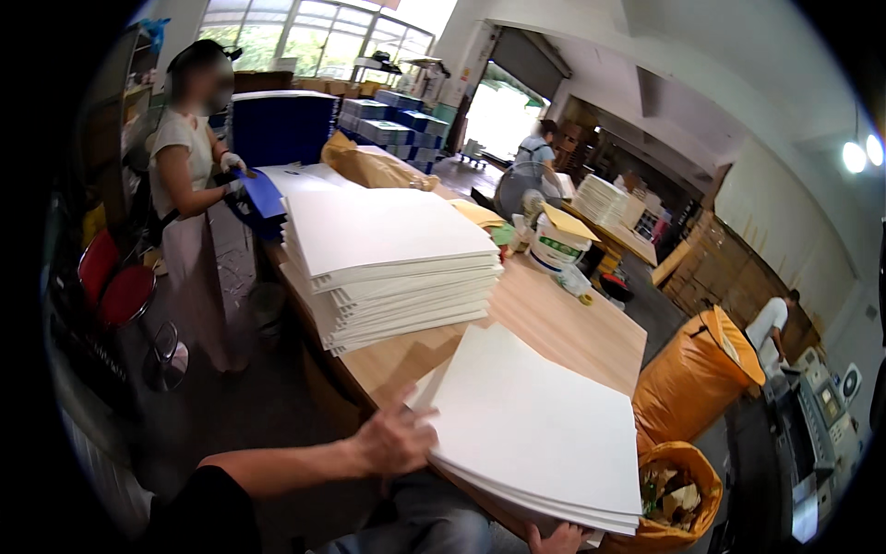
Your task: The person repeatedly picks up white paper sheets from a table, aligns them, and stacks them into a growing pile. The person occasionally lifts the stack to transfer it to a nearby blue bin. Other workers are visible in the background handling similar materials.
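Note:
A stack of large white sheets [544, 415] lies at the table's near end, its layers slightly out of line. My left hand [395, 436] is beside the stack's left edge, fingers spread and a little blurred, holding nothing that I can see. At the bottom of the view, my right hand [559, 539] grips the stack's near edge; part of it is cut off by the frame. Farther along the table stands a taller pile of white sheets [388, 226], stacked in uneven bundles.
The wooden table [563, 319] carries a white bucket [558, 247] and brown paper [378, 168]. Orange sacks [692, 374] stand right of it. At far left a person [189, 175] holds a blue sheet [264, 194], near a red chair [125, 294]. Other people work farther back.

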`<state>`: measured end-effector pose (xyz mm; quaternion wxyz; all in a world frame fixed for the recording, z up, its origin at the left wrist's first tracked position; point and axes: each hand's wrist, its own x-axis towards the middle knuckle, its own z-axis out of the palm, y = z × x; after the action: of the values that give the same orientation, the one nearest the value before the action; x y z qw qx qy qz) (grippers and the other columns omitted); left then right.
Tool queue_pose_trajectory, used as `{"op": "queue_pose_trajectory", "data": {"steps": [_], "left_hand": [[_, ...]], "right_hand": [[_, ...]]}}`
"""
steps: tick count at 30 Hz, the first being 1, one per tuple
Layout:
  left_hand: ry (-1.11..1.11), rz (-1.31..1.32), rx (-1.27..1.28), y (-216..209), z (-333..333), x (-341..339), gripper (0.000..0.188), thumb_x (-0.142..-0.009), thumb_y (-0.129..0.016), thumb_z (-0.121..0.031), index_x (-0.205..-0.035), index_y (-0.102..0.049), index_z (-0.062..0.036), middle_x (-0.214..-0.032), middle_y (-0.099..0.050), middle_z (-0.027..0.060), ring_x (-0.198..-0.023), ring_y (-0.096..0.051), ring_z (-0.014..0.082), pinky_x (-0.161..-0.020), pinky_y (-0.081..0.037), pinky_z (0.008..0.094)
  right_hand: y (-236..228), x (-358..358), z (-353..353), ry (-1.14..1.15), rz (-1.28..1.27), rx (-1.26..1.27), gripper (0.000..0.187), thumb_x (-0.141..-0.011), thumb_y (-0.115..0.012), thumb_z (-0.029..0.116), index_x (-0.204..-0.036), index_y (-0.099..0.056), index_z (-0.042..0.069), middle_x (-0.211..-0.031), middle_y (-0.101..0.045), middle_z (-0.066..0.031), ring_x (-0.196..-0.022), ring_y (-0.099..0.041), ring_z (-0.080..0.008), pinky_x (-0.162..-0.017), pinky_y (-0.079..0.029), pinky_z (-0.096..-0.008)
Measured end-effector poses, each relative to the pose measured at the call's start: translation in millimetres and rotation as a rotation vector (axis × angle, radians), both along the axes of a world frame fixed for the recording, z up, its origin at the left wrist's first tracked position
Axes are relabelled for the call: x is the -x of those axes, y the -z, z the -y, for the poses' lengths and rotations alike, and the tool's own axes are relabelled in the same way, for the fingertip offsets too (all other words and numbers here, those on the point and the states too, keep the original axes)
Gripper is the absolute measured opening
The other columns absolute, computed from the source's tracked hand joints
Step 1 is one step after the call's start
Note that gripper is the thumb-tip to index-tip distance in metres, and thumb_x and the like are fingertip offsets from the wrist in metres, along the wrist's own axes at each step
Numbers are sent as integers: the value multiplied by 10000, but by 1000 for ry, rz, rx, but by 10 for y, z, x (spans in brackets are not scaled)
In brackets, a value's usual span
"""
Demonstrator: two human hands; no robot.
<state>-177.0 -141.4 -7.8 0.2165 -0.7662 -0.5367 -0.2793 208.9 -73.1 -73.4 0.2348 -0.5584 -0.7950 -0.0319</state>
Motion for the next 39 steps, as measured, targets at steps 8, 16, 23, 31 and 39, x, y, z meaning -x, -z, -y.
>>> {"op": "queue_pose_trajectory", "data": {"steps": [8,16,23,31,39], "left_hand": [[26,1044,221,141,640,-322,549,-926,-681,-389,-1359,-528,-88,-1374,-523,132,-1338,-477,274,-1112,-377,448],[635,2386,1089,741,-77,-144,612,-973,-555,-515,-1368,-507,-50,-1247,-629,100,-1100,-632,204,-950,-502,337],[423,2107,1001,508,-209,-336,563,-962,-629,-366,-1364,-507,9,-1262,-625,132,-1121,-627,198,-940,-505,323],[304,1864,920,419,-297,-366,486,-975,-615,-234,-1371,-500,25,-1263,-610,109,-1143,-578,167,-986,-452,310],[344,1414,612,118,-171,-457,578,-945,-628,-264,-1380,-410,46,-1194,-616,206,-1142,-574,270,-1019,-417,371]], "right_hand": [[359,-355,-7,-30,29,150,739,-782,-717,492,-1149,-600,-139,-1162,-594,-358,-1099,-533,-528,-991,-377,-599],[360,-351,-164,-137,51,-119,697,-767,-711,468,-1189,-632,-81,-1161,-625,-342,-1068,-587,-518,-970,-445,-570],[446,-439,-149,-46,129,-85,661,-820,-680,464,-1178,-638,-89,-1168,-636,-324,-1076,-601,-497,-955,-463,-555],[39,-275,-40,-120,117,-7,602,-914,-634,414,-1278,-581,-63,-1236,-615,-298,-1107,-597,-467,-955,-478,-536],[-77,2,55,-97,-115,256,566,-941,-613,359,-1332,-532,-43,-1287,-591,-267,-1137,-587,-432,-964,-477,-533]]}}
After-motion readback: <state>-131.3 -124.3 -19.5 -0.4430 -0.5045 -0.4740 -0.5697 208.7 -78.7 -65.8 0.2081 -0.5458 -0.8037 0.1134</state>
